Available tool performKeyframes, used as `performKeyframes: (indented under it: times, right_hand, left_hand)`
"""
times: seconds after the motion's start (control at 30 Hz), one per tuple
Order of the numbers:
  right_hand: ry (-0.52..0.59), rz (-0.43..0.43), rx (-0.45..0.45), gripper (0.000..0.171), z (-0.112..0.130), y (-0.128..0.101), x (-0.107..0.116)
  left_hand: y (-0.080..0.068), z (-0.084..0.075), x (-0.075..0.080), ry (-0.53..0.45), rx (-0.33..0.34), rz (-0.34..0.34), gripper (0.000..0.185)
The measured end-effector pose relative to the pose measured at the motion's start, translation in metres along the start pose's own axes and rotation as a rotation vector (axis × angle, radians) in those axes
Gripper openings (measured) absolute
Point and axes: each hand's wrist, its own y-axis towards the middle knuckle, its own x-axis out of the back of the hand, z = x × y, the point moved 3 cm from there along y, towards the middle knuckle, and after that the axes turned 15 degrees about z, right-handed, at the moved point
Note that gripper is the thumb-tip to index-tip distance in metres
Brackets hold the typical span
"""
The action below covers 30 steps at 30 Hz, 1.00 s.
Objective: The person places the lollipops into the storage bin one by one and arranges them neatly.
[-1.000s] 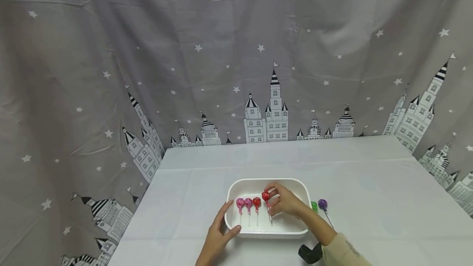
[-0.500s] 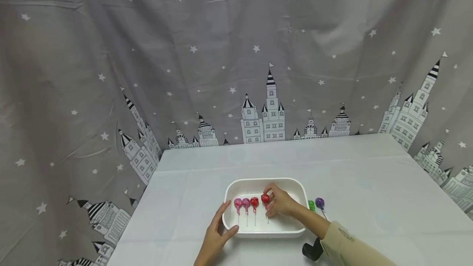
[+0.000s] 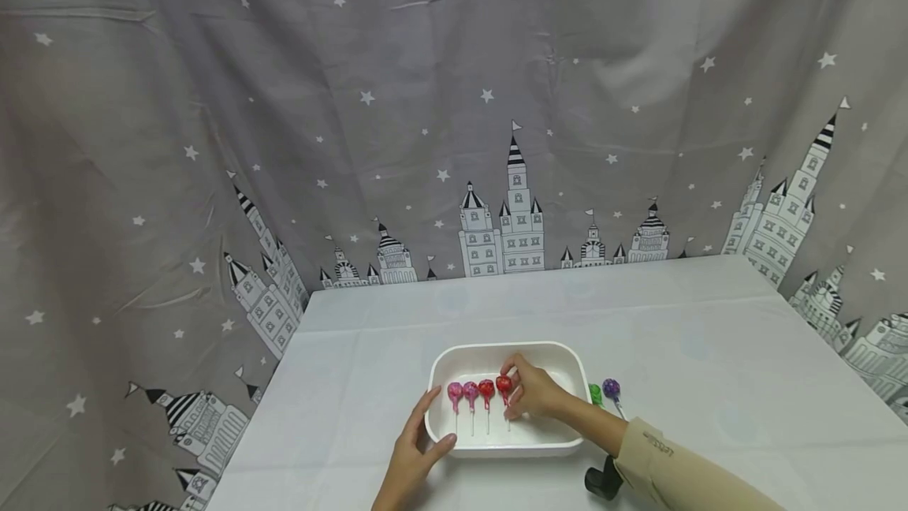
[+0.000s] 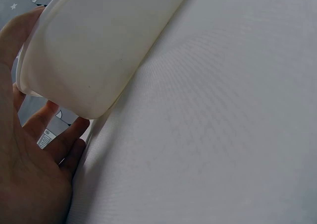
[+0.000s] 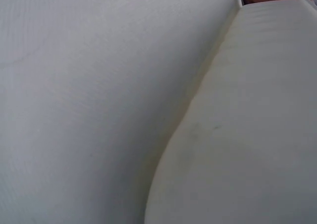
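A white tray lies on the table with a row of lollipops inside: two pink lollipops, then a red lollipop, then a second red lollipop. My right hand reaches over the tray's right end and pinches that second red one, at the right of the row. My left hand grips the tray's left end, thumb and fingers spread round the corner. The left wrist view shows the tray's outer wall between that hand's thumb and fingers. In the right wrist view the lollipops are hidden behind the tray wall.
Right of the tray lie a green lollipop, partly hidden by the right arm, and a purple lollipop. A black object shows by the right sleeve. Behind the white table hangs a grey curtain with stars and castles.
My right hand has moved slightly left with the red lollipop, bringing it closer to the other red one. My left hand stays on the tray. The head view has shifted a little.
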Motion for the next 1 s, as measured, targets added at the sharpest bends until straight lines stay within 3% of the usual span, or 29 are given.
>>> performKeyframes:
  times: [0.37,0.63,1.0]
  right_hand:
    - [-0.123,0.006,0.047,0.057,0.0001,0.0000,0.0000]
    - [-0.135,-0.002,0.061,0.055,0.0022,0.0013,0.0006]
    - [-0.131,-0.016,0.024,0.061,-0.0007,0.0006,0.0026]
  left_hand:
    - [-0.0004,-0.0005,0.0000,0.008,0.008,0.003,0.069]
    - [0.0002,-0.0023,0.0005,0.006,-0.046,-0.008,0.069]
    - [0.0002,-0.0003,0.0001,0.010,-0.040,-0.002,0.069]
